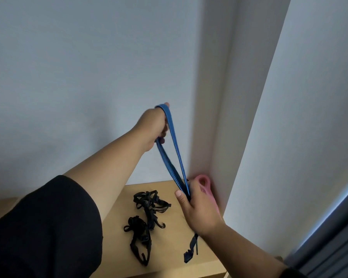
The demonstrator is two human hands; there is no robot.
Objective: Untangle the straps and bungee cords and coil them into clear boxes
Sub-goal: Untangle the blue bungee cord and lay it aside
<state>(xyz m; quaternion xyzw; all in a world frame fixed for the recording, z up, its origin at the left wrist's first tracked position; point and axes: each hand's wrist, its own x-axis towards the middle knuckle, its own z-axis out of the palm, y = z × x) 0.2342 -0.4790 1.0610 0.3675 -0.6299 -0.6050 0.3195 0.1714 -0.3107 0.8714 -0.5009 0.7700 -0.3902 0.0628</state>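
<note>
Holding blue strap (pixel 174 149) taut above wooden table (pixel 199 263): left hand (pixel 154 127) gripping top loop, right hand (pixel 197 207) pinching lower end. Black tangle (pixel 147 215) on table below; pink band (pixel 204 184) half hidden behind right hand.

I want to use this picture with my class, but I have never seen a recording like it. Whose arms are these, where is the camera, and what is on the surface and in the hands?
No machine here: a person wears a wide-angle camera on the head, so you look down along their own arms. The left hand, raised high, and the right hand, lower, each grip one end of a blue strap stretched into a long loop between them. Below is a light wooden table set in a wall corner. On it lies a tangle of black straps and hooked cords, plus a black strap end below the right wrist. A pink band shows behind the right hand. No clear boxes are visible.
</note>
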